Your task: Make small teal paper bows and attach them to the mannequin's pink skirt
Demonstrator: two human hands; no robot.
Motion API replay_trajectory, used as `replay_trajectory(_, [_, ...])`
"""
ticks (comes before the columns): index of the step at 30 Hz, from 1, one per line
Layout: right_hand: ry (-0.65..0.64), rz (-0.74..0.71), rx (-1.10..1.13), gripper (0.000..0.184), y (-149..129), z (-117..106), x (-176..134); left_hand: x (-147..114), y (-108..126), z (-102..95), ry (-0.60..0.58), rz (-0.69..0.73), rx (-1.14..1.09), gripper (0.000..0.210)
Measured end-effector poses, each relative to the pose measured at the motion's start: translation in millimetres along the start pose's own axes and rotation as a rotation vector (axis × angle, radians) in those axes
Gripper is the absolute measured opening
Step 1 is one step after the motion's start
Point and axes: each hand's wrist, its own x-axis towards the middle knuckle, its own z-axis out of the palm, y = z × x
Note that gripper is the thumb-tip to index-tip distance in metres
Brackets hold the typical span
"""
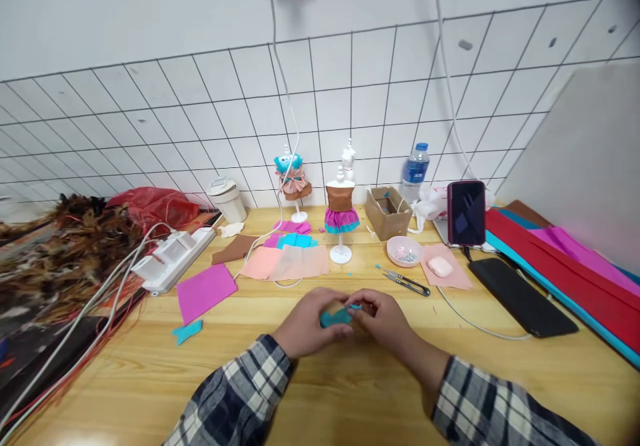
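Note:
Between my two hands, low over the wooden table, is a small piece of teal fabric point(336, 317). My left hand point(313, 323) curls around its left side, thumb below and fingers above. The fingertips of my right hand point(380, 316) pinch its right end. Behind them a small dress-form stand point(341, 199) wears a brown top and a magenta skirt with a teal hem. Thread snips point(407, 283) lie to the right of my right hand. Peach fabric pieces point(287, 263) are spread beyond my left hand.
Magenta fabric point(207, 293) and a teal scrap point(187, 333) lie at left, near a white power strip point(173, 259). A pink bowl point(404, 251), cardboard box point(387, 216), water bottle point(415, 171), phone point(466, 213) and black pouch point(523, 296) are at right. Another dressed stand point(295, 183) is behind.

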Motion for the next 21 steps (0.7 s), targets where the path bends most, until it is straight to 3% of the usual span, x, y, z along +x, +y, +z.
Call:
replay_trajectory(3, [0.057,-0.011,-0.078,0.016,1,-1,-5,2,1,7.6,-0.071,-0.105,0.024,0.022])
replay_trajectory(8, [0.172,0.022,-0.069,0.024,3,-23,-5,-2,-2,6.3,-0.206,-0.182,-0.120,0.029])
replay_trajectory(11, [0.139,-0.088,-0.215,0.031,1,-47,1,-1,-3,11.3,-0.220,-0.268,-0.311,0.036])
replay_trajectory(14, [0.220,-0.228,-0.624,0.034,-2,-75,9,5,-5,17.9,-0.106,-0.389,-0.572,0.036])
replay_trajectory(18, [0.255,-0.071,-1.162,0.026,1,-95,9,15,-7,20.7,0.119,-0.467,-0.752,0.035])
replay_trajectory(21, [0.283,0.012,-1.289,0.025,3,-96,4,16,-8,20.4,0.107,-0.470,-0.803,0.037])
